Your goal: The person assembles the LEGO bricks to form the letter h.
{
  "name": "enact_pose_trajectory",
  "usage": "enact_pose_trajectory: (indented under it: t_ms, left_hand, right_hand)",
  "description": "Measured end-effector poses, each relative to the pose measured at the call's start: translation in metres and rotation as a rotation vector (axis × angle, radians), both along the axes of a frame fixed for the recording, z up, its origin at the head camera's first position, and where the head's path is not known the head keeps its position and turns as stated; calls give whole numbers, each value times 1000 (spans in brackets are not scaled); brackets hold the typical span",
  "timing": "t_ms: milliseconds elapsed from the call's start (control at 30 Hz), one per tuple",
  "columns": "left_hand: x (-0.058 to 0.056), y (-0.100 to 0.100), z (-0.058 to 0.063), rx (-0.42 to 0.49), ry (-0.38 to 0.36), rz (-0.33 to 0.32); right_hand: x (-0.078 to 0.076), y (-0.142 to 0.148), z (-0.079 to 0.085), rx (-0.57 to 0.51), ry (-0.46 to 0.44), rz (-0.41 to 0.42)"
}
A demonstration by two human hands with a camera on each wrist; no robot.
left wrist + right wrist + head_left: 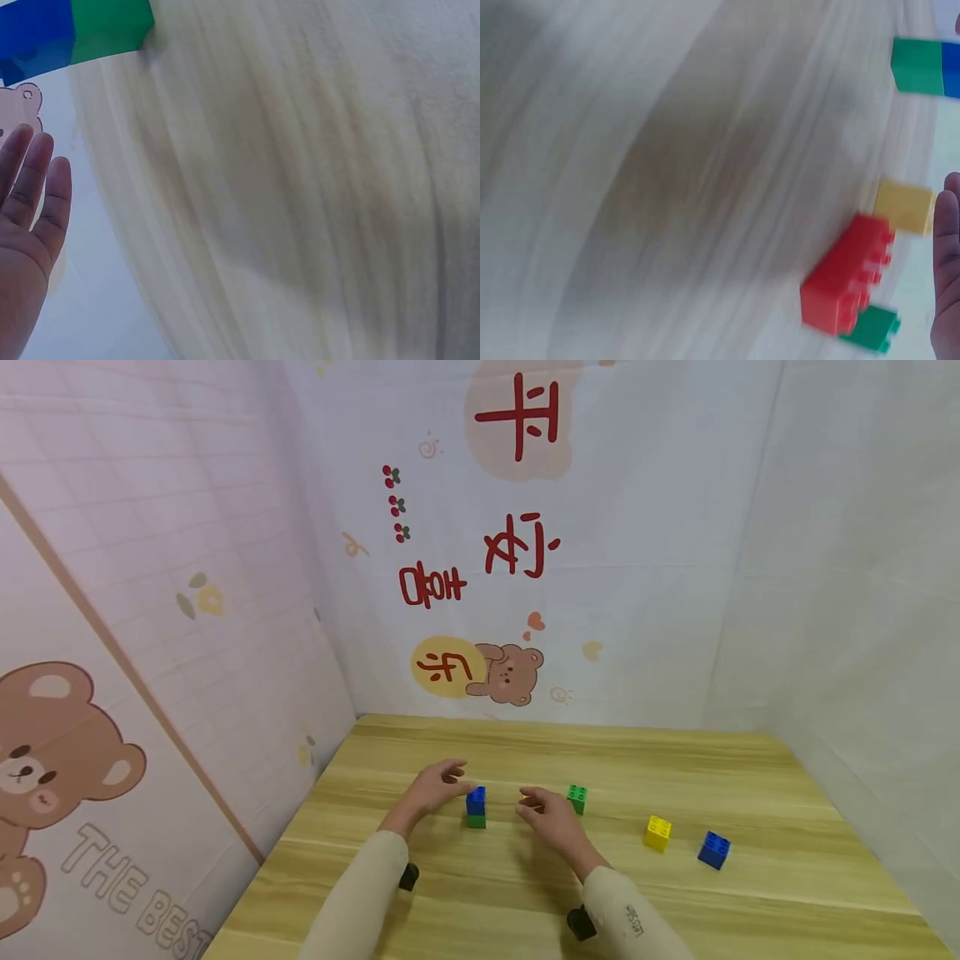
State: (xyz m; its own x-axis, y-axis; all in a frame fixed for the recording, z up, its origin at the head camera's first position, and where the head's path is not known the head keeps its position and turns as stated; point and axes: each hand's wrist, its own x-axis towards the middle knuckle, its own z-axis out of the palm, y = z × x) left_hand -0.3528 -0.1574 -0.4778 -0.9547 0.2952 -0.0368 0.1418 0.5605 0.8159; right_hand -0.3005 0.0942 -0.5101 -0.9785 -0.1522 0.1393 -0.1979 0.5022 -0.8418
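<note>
A blue brick (476,802) sits on top of a green brick (476,821), a small upright stack between the hands. My left hand (435,789) is just left of it, a fingertip right at the blue brick's top edge; in the left wrist view its fingers (57,195) look straight and apart from the stack. To the right of the stack, my right hand (555,822) hovers with relaxed fingers and nothing in them. By this hand, the right wrist view shows a yellow brick (904,206), a long red brick (844,277) and another green brick (871,328). In the head view the right hand hides the red one.
Farther right on the wood-grain table (750,777) stand another yellow brick (657,833) and another blue brick (714,850). White printed cloth (637,568) hangs behind the table and along its sides.
</note>
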Motion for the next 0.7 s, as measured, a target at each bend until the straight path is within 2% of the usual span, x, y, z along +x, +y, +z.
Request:
enact_pose_trajectory:
  t_ms: [267,700]
  left_hand:
    - [-2,5,17,13,36,6]
    - [-5,26,37,19,51,-1]
  right_hand:
    - [5,32,16,31,28,-134]
    - [18,90,27,110,78,-245]
